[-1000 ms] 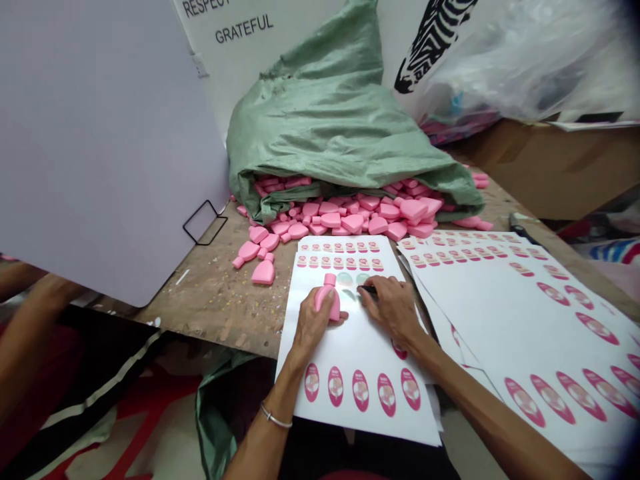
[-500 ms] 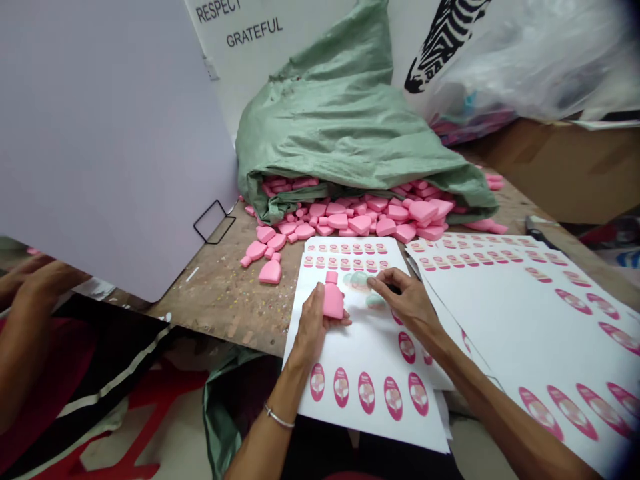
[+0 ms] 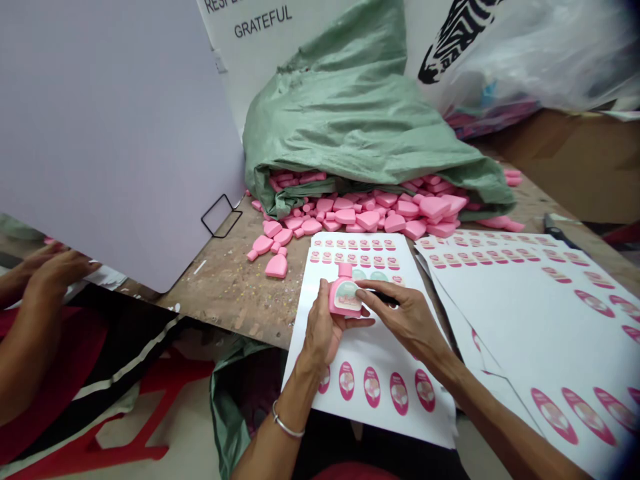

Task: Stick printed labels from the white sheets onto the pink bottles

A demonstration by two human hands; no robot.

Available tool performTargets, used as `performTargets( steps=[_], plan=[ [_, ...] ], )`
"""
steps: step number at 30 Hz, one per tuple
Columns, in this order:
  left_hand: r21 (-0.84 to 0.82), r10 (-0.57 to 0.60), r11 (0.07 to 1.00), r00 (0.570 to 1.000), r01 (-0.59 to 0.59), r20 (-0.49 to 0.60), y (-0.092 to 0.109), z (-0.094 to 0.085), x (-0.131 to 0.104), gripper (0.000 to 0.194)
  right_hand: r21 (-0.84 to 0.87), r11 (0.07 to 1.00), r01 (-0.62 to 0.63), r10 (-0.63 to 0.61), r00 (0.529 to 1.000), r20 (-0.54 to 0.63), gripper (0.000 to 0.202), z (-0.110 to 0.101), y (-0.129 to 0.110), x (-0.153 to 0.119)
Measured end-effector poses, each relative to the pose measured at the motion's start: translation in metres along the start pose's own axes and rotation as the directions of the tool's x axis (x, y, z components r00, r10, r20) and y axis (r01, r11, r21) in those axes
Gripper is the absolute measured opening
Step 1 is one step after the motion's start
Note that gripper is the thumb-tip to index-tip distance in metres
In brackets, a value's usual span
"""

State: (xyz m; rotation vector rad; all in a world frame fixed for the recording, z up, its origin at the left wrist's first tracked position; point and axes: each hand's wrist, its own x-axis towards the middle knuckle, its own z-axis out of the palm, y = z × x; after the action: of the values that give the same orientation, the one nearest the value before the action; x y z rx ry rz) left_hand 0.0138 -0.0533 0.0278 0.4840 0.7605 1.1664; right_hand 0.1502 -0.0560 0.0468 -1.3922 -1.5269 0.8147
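Note:
My left hand (image 3: 323, 327) is closed around a small pink toy bottle (image 3: 345, 269), held cap up above the sticker sheet (image 3: 370, 340). A pale green and white sticker (image 3: 347, 295) lies on the bottle's front face. The thumb and forefinger of my right hand (image 3: 400, 313) press at the sticker's right edge. A slim dark object (image 3: 387, 299) shows among the right fingers; its kind is hidden. On the sheet are pink oval stickers and rows of small ones, with two pale green stickers (image 3: 379, 275) just behind the bottle.
Many pink bottles (image 3: 367, 220) spill from a green sack (image 3: 350, 133) at the back. More sticker sheets (image 3: 505, 300) lie at right, near a black-handled tool (image 3: 555, 229). A large pale panel (image 3: 115, 133) stands at left, beside another person's hands (image 3: 55, 273).
My right hand has brought a pale green sticker from the sheet onto the bottle's front. My left hand has shifted slightly right with the bottle, and the bottle has tilted back a little.

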Motion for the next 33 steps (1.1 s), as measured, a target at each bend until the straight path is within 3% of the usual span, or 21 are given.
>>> performTargets(
  steps=[15, 20, 22, 24, 26, 28, 29, 31, 33],
  plan=[
    [-0.009, 0.022, 1.0, 0.998, -0.021, 0.052, 0.002, 0.002, 0.0, 0.055, -0.063, 0.996, 0.061, -0.064, 0.997, -0.043, 0.028, 0.005, 0.005, 0.0],
    [0.042, 0.057, 0.997, 0.987, -0.063, 0.149, 0.007, 0.005, -0.006, 0.03, -0.207, 0.962, 0.179, -0.195, 0.979, -0.059, 0.027, 0.006, 0.006, -0.001],
    [0.097, 0.06, 0.992, 0.984, -0.077, 0.17, 0.007, 0.005, -0.007, 0.026, -0.388, 0.885, 0.256, -0.286, 0.958, -0.02, 0.031, 0.005, 0.004, -0.002],
    [0.13, 0.057, 0.988, 0.985, -0.078, 0.161, 0.006, 0.004, -0.008, 0.027, -0.6, 0.74, 0.303, -0.351, 0.936, 0.039, 0.035, 0.001, 0.003, -0.003],
    [0.147, 0.058, 0.986, 0.987, -0.081, 0.152, 0.006, 0.003, -0.008, 0.029, -0.758, 0.594, 0.268, -0.351, 0.935, 0.055, 0.038, -0.005, 0.005, -0.001],
    [0.158, 0.046, 0.985, 0.986, -0.072, 0.158, 0.007, 0.001, -0.01, 0.029, -0.833, 0.534, 0.145, -0.309, 0.95, -0.034, 0.043, -0.014, 0.01, 0.002],
    [0.167, 0.034, 0.984, 0.987, -0.061, 0.159, 0.008, 0.0, -0.011, 0.029, -0.827, 0.556, 0.083, -0.281, 0.955, -0.093, 0.045, -0.018, 0.013, 0.004],
    [0.19, -0.001, 0.981, 0.986, -0.031, 0.169, 0.01, 0.0, -0.014, 0.03, -0.704, 0.71, 0.031, -0.193, 0.969, -0.152, 0.05, -0.021, 0.016, 0.006],
    [0.224, -0.042, 0.975, 0.98, -0.002, 0.194, 0.012, 0.002, -0.019, 0.033, -0.446, 0.894, 0.049, -0.085, 0.995, -0.06, 0.059, -0.016, 0.014, 0.006]
  ],
)
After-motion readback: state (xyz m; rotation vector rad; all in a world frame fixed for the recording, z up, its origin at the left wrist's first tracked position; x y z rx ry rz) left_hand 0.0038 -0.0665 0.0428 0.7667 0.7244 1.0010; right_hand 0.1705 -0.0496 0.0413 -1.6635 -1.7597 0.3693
